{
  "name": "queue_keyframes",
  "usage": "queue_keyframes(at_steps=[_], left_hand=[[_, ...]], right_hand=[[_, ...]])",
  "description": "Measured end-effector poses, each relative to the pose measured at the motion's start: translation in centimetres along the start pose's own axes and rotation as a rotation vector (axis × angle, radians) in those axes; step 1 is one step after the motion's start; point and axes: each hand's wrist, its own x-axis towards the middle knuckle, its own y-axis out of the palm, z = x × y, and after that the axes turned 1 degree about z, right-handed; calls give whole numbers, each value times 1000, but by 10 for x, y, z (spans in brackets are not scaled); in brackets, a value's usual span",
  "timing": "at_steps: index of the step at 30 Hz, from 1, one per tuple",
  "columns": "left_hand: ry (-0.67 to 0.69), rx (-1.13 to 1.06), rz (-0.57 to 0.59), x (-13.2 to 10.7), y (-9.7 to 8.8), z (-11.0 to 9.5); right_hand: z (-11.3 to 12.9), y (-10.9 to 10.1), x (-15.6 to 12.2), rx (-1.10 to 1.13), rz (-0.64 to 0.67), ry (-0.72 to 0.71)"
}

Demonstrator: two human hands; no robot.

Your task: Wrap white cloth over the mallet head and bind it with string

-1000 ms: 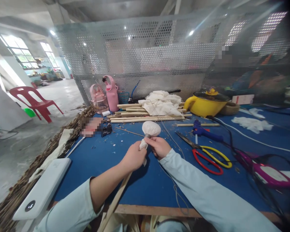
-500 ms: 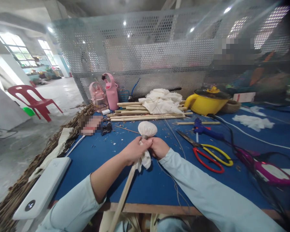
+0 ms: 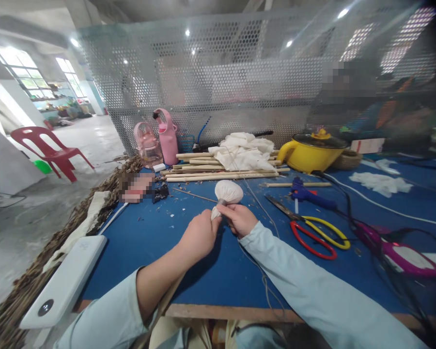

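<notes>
Left of the red-and-yellow scissors (image 3: pixel 318 233), the left hand (image 3: pixel 199 236) closes in a fist around the gathered cloth neck, while the right hand (image 3: pixel 240 219) pinches it with curled fingers. The white cloth ball (image 3: pixel 228 192) stands just beyond them, also left of the scissors. If either grip loosens, the wrap could spring open.

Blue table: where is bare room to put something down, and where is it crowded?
Bare blue table lies between the power bank and the left hand, which with the right hand grips the cloth-wrapped stick. Crowded: the back, with bamboo sticks and yellow pot; the right, with scissors and cables.
</notes>
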Motion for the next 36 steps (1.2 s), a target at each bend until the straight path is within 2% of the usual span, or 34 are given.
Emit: queue_keyframes(at_steps=[4,9,12,16,18,20,22,24,26,28,30,32,36], left_hand=[[7,-38,-33,6,-3,5],[13,-226,-38,11,-9,11],[-60,-453,-4,11,-11,8],[-196,-814,119,11,-13,1],[-213,-1016,194,11,-15,-1],[-235,-1237,321,11,-18,-2],[-280,-1443,507,10,-21,0],[-327,-1606,706,12,-23,4],[-353,-1707,844,14,-22,10],[-380,-1699,911,18,-18,16],[-423,-1574,887,22,-14,21],[-440,-1364,735,25,-11,24],[-305,-877,117,33,-16,25]], right_hand=[[9,0,-7,-107,-40,-151],[21,-1,-16,-141,-73,-301],[19,-4,-12,-62,-47,-273],[15,-7,-3,151,13,-186],[17,-7,-2,275,38,-126],[20,-7,-4,366,54,-93],[23,-7,-6,424,97,-85],[22,-7,-8,485,201,-55],[17,-8,-7,542,324,2],[11,-8,-4,562,388,60],[6,-8,0,536,376,95],[3,-7,2,505,341,107],[4,-5,2,459,322,96]])
